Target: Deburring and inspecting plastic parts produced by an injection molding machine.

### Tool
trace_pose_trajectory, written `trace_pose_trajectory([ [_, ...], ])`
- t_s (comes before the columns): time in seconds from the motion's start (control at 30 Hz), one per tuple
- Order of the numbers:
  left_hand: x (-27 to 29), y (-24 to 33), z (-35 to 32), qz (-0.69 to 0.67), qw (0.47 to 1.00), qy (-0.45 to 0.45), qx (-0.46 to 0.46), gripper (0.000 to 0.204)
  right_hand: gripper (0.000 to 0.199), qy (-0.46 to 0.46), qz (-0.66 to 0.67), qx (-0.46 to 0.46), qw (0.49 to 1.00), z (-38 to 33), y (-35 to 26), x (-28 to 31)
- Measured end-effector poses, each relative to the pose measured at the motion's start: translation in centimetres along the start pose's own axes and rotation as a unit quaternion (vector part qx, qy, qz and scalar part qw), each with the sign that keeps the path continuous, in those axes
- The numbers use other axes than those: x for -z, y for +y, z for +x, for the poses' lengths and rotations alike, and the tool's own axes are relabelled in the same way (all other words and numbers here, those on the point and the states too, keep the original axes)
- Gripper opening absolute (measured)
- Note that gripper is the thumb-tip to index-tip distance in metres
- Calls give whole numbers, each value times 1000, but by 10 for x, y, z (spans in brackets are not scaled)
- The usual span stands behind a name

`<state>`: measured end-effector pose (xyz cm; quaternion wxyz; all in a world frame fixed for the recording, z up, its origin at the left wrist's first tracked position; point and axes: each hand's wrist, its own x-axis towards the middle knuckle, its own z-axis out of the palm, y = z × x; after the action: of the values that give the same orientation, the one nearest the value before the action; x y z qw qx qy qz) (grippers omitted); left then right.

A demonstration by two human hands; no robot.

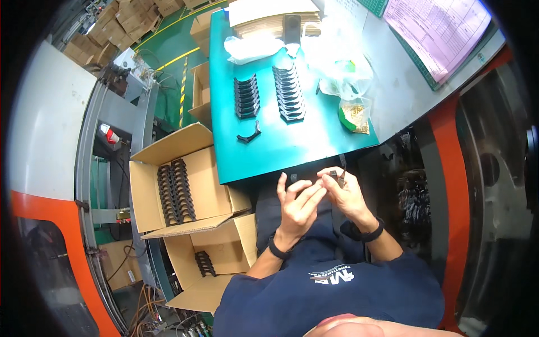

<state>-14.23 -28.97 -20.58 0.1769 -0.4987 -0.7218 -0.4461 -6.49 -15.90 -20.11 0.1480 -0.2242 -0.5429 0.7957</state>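
In front of the table's near edge, both my hands come together. My right hand (349, 196) is closed around a small dark part (340, 178), mostly hidden by the fingers. The fingertips of my left hand (298, 206) meet those of the right; one finger sticks up, the others bend inward, and whatever they pinch is too small to make out. Ahead on the green tabletop (247, 160) stand two rows of black curved plastic pieces, a shorter left row (246, 98) and a longer right row (289, 92). One loose curved piece (250, 133) lies nearer me.
An open carton (147, 194) at the left holds stacked black pieces; a lower carton (227, 247) holds a few. A bag of brass-coloured small parts (358, 115), clear plastic bags (252, 49), a phone (291, 28) and a pink paper sheet (438, 33) lie on the table. Orange-framed machinery flanks me.
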Motion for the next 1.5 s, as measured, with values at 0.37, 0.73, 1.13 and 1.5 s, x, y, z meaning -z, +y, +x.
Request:
trace_pose_trajectory([
  [0.37,23,4,0,-470,828,-17,304,92,24,-26,-21,-55,998,-21,-58,8],
  [0.73,38,17,-1,-427,837,38,340,69,51,-81,60,-4,995,-29,-41,8],
  [1.13,39,17,1,-385,882,-20,271,70,38,-66,-4,-17,998,-42,-56,3],
  [1.5,38,30,10,-380,874,49,299,38,35,-131,31,67,989,-44,-42,13],
])
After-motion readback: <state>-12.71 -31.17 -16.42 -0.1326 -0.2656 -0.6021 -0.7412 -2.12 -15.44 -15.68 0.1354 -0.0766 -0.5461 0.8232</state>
